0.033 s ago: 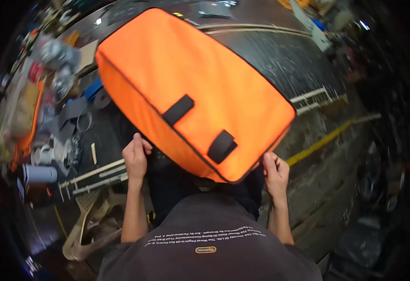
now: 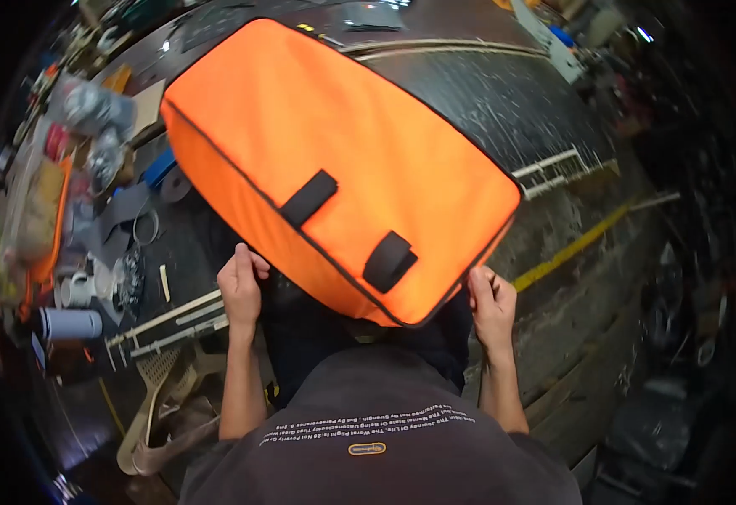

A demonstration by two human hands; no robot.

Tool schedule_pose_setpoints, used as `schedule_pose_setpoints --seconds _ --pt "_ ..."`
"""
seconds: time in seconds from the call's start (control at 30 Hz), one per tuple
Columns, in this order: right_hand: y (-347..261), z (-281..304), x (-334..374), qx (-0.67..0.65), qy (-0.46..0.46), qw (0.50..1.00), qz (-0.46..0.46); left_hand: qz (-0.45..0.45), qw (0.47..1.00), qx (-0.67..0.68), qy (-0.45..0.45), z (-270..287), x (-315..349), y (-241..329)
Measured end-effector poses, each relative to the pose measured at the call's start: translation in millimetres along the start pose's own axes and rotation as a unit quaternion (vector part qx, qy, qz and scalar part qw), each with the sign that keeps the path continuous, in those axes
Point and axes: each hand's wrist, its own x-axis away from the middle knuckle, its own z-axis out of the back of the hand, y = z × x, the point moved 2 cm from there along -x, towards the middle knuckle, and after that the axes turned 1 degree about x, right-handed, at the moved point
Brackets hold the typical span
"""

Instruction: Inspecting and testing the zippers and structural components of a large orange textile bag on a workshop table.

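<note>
A large orange fabric bag [image 2: 360, 143] with black piping lies slanted above my lap, its long side running from upper left to lower right. Two black webbing straps, one upper [image 2: 310, 199] and one lower [image 2: 389, 262], sit along its near edge. My right hand [image 2: 492, 307] is closed, thumb and fingers pinching the bag's edge near its lower right corner. At the lower left side my left hand [image 2: 240, 286] is closed too, its fingertips close by the bag's lower edge; what they pinch is hidden in the dark there.
A dark workbench [image 2: 460, 93] extends behind the bag. To the left are clear plastic bags [image 2: 95, 105], a grey-white cylinder [image 2: 71, 323], a white cup [image 2: 77, 291] and a roll of grey tape [image 2: 174, 186]. A beige plastic chair [image 2: 153, 412] stands low left. A yellow line [image 2: 566, 251] marks the floor at right.
The bag and the surroundings sit slightly further left in the view. Both hands keep nearly the same pose beside the bag.
</note>
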Motion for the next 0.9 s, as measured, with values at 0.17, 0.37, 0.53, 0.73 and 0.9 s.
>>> schedule_pose_setpoints --seconds 0.17,0.37,0.53,0.73,0.9 --pt "-5 28 -25 0.023 0.058 0.995 0.080 0.002 0.998 0.048 -0.041 -30 -7 8" --pt "6 49 -46 -0.015 0.101 0.993 0.053 0.037 0.995 0.063 -0.070 -41 2 16" --pt "12 57 -71 0.058 0.142 0.986 0.069 0.047 0.992 0.089 -0.073 -46 8 22" --pt "-3 57 -83 0.024 0.186 0.973 0.132 -0.093 0.994 0.017 -0.058 -73 35 80" --pt "7 67 -94 0.051 0.170 0.975 0.133 -0.157 0.971 -0.010 -0.182 -120 64 138"
